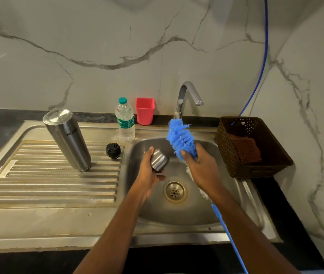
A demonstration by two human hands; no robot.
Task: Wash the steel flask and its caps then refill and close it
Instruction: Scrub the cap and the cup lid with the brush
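Sink basin [151, 210]: open floor around the drain [175, 191]; both forearms enter from 6 o'clock. Faucet [186, 95] overhangs the rim at 12 o'clock. Brown basket [255, 169] blocks the 3 o'clock side. At 9 o'clock, the drainboard [48, 188] carries an inverted flask [68, 139] and black cap [113, 150]; its near half is free. Water bottle [125, 120] and red cup [145, 110] stand at 11 o'clock.

Two bare forearms come into view from the near edge, one at the left and one at the right. No sleeve, cuff, glove or watch shows on either arm up to the frame's edge. The left hand [150, 171] and the right hand [200, 167] wear no rings or bands. The fingers [183, 154] are slim, with short, plain, unpainted nails.
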